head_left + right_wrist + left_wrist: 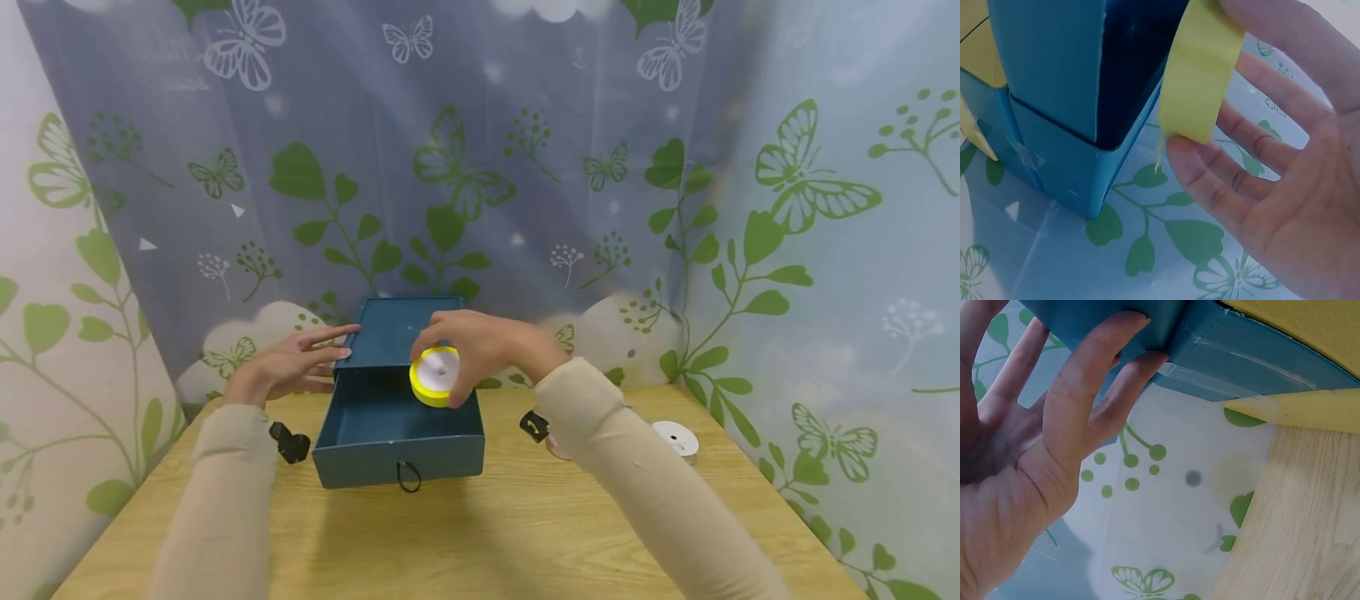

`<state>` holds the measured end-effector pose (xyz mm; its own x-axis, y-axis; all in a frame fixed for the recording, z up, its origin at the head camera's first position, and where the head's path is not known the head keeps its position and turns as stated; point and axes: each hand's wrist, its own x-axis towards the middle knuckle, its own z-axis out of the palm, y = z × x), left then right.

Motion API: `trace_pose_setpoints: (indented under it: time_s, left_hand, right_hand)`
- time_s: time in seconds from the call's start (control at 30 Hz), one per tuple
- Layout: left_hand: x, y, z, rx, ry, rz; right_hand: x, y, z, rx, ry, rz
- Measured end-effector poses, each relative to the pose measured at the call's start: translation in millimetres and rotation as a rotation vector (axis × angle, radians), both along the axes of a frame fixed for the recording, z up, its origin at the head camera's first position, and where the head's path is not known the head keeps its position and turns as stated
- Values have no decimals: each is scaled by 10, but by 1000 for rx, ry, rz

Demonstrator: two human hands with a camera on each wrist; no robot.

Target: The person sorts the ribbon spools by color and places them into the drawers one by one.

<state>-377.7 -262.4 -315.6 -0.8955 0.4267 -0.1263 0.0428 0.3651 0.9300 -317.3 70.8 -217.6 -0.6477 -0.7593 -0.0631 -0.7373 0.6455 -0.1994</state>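
Note:
A spool of yellow ribbon with a white face is held by my right hand, thumb on one edge and fingertips on the other. It hangs over the open drawer of a dark blue box. The right wrist view shows the ribbon's yellow band between thumb and fingers, a frayed thread at its lower edge. My left hand rests straight fingertips against the box's left side; in the left wrist view those fingers touch the blue wall. A black loop hangs on the drawer front.
Left of the drawer, a small black object lies on the wooden table. To the right are another black piece, a pinkish item partly hidden by my sleeve, and a white spool. A patterned curtain stands behind the box.

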Motion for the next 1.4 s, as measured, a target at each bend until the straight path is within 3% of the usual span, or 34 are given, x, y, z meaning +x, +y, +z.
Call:
trace_pose_setpoints:
  time_s: [0.33, 1.4]
  left_hand:
    - [-41, -2, -28, -2, -5, -4]
    - [-24, -21, -25, -9, 6, -12]
  right_hand:
    - [-11, -184, 0, 72, -13, -10]
    - [-57, -633, -16, 200, -11, 21]
